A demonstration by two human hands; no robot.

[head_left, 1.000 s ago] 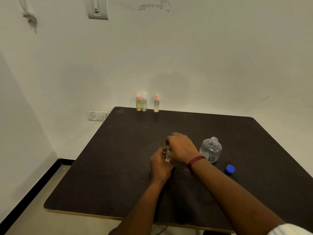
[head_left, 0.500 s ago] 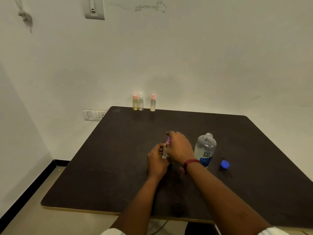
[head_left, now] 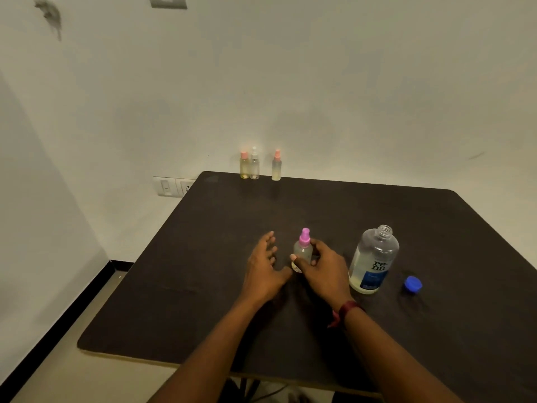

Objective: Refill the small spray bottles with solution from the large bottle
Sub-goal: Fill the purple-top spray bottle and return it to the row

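Note:
A small clear spray bottle (head_left: 302,249) with a pink nozzle stands upright at the middle of the dark table (head_left: 189,286). My right hand (head_left: 325,269) grips its body with thumb and fingers curled around it. Just to the left, my left hand (head_left: 263,267) hovers with fingers spread, apart from the bottle. The large clear bottle (head_left: 373,260) with a blue label stands uncapped to the right. Its blue cap (head_left: 413,284) lies on the table beside it. Three more small spray bottles (head_left: 255,165) stand at the table's far edge by the wall.
A white wall rises directly behind the table, with a socket plate (head_left: 173,186) to the left of the far corner. The table's left edge drops to the floor (head_left: 58,373).
My left hand has let go of the small spray bottle and moved left with fingers spread. My right hand shifted from the nozzle top down to the bottle's body. The camera moved closer.

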